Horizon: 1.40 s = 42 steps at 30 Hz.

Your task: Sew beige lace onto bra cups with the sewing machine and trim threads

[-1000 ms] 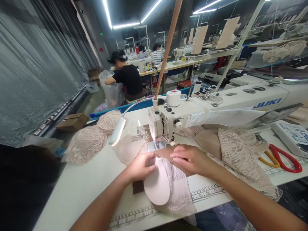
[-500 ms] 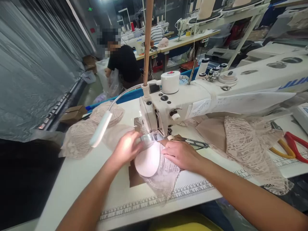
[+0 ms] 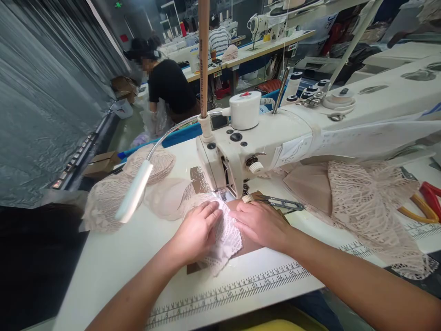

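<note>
A pale lace piece [image 3: 229, 234] lies under the needle area of the white sewing machine [image 3: 220, 161]. My left hand [image 3: 198, 230] rests on its left part, fingers laid flat and pointing toward the presser foot; its palm covers some of the lace. At the lace's right edge is my right hand [image 3: 260, 223], fingers curled together and thumb and fingertips closed on the border. Beneath the lace is a brown sheet [image 3: 251, 243] on the white table. Left of the needle, a sheer beige piece [image 3: 165, 197] joins or touches the lace; I cannot tell which.
Stacked lace cups [image 3: 103, 202] lie at the left under a lamp [image 3: 134, 191]. Thread snips [image 3: 282, 202] lie beside my right hand. More beige lace [image 3: 358, 202] and red-handled scissors [image 3: 430, 197] are at the right. A printed ruler [image 3: 255, 287] lines the front edge. A co-worker [image 3: 172, 87] sits beyond.
My left hand has moved right and down onto the lace. The pale rounded cup that faced up is no longer visible, and lace shows there. My right hand stays near the same edge.
</note>
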{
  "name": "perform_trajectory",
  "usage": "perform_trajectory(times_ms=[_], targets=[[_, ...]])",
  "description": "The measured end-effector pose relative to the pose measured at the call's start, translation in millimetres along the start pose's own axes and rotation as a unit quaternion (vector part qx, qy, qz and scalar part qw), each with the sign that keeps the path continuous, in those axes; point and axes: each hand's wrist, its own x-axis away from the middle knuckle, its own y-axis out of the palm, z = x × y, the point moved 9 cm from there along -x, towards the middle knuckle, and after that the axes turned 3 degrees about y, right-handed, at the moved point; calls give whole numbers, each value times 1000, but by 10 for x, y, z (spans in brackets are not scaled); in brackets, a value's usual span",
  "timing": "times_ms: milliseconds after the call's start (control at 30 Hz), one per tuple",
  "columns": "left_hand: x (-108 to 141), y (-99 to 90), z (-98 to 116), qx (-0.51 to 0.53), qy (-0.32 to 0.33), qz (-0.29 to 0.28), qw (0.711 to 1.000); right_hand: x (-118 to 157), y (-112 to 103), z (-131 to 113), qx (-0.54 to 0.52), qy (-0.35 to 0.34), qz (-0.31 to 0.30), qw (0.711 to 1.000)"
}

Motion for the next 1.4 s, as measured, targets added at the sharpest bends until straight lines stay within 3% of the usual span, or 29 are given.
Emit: perform_trajectory(times_ms=[433, 600, 733, 1033, 1200, 1400], targets=[[-166, 40, -193, -3, 101, -9, 995, -48, 18, -11, 25, 17, 10, 999], [-115, -97, -218, 65, 100, -1, 993, -20, 28, -31, 13, -16, 9, 1000], [-97, -198, -102, 126, 113, 9, 986, -4, 19, -40, -2, -37, 13, 999], [-159, 49, -71, -18, 126, 69, 989, 28, 39, -78, -29, -73, 9, 997], [-94, 81, -49, -31, 181, 61, 981, 28, 54, -66, -19, -64, -4, 998], [-88, 80, -76, -20, 176, 56, 983, 23, 57, -82, -22, -56, -9, 998]])
